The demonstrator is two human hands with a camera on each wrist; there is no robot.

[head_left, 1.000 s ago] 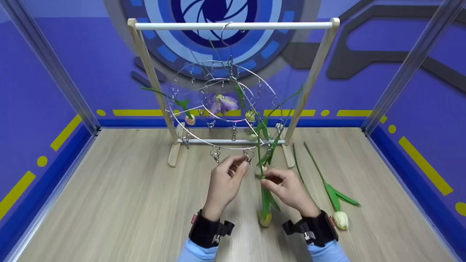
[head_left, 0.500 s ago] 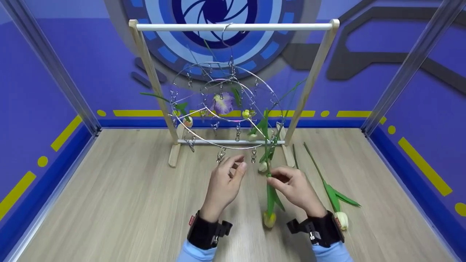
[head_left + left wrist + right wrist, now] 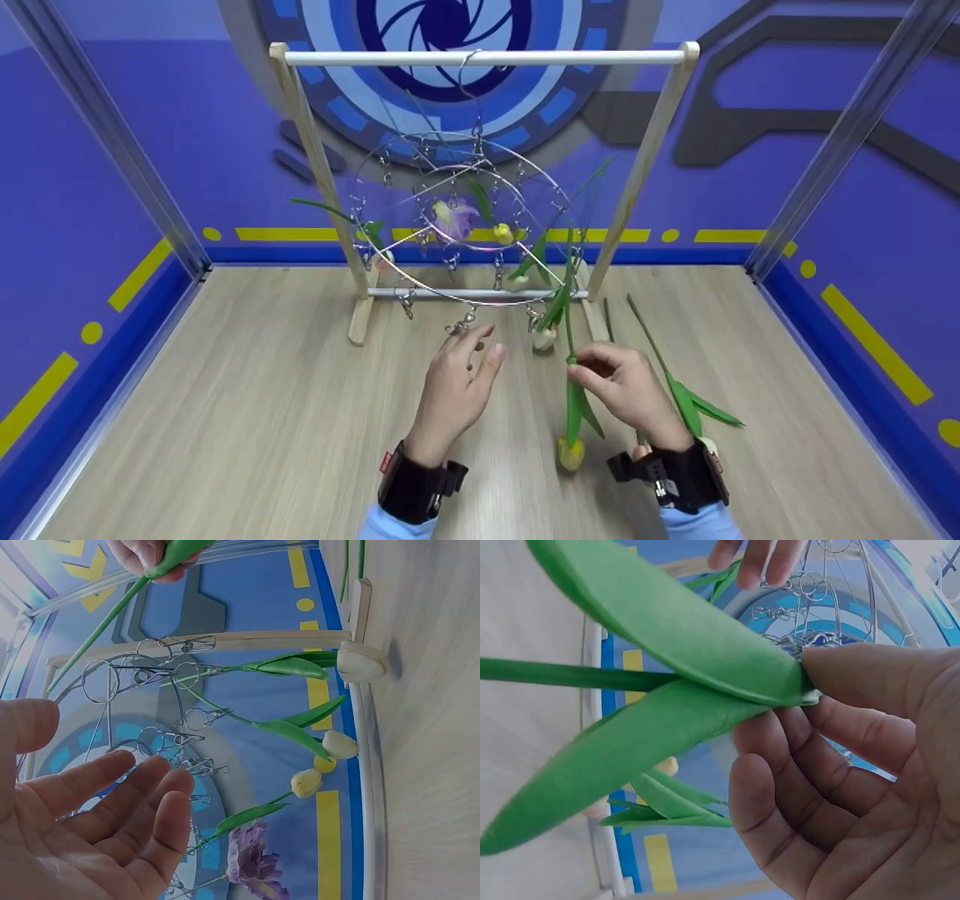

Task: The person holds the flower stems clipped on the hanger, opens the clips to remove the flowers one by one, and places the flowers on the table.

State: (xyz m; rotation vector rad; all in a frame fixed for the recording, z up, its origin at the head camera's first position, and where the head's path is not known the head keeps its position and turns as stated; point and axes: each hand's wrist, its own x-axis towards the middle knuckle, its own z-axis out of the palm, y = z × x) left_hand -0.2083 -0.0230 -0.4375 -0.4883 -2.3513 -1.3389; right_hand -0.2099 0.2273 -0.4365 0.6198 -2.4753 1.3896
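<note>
The main holder here is a round wire hanger (image 3: 422, 282) with an inner and an outer ring, hooked over the top bar of a wooden rack (image 3: 654, 139) on the tabletop (image 3: 262, 420). Its clips carry flowers head down: a purple flower (image 3: 454, 220), a small yellow bloom (image 3: 503, 233), two white tulips (image 3: 545, 339) on the right side and a pinkish tulip (image 3: 384, 259) on the left; which ring bears the purple one I cannot tell. Other clips along the near edge hang bare. The right hand (image 3: 626, 390) pinches the yellow tulip (image 3: 574, 409) between thumb and fingers at the top of its leaves, stem up and bloom down, above the tabletop and in front of the hanger's right side. The left hand (image 3: 457, 394) is relaxed, its fingers loosely extended and thumb apart, just beside a near clip (image 3: 460, 326); whether they touch is unclear. On the tabletop at right lie a pale tulip (image 3: 684, 401), partly behind the right wrist, and another stem (image 3: 608, 319)
</note>
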